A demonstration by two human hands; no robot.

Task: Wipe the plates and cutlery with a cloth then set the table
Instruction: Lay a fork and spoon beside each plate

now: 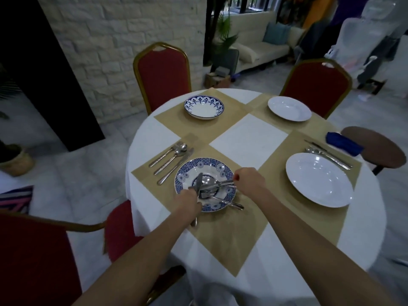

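Note:
A blue-patterned plate [204, 166] lies on a tan placemat at the near side of the round table, with several pieces of cutlery [229, 204] piled in it. My left hand [187, 200] grips a knife [199, 181] that points up over the plate. My right hand [249, 180] holds the handles of a spoon and fork [217, 184] at the plate's right rim. A knife, spoon and fork set [174, 160] lies left of the plate. A blue cloth [343, 143] rests at the table's right edge.
A large white plate [319, 180] with cutlery [326, 154] behind it sits at right. A blue-rimmed bowl [204, 107] and a white plate [289, 108] stand at the far side. Red chairs [163, 76] ring the table; a brown stool [375, 146] is at right.

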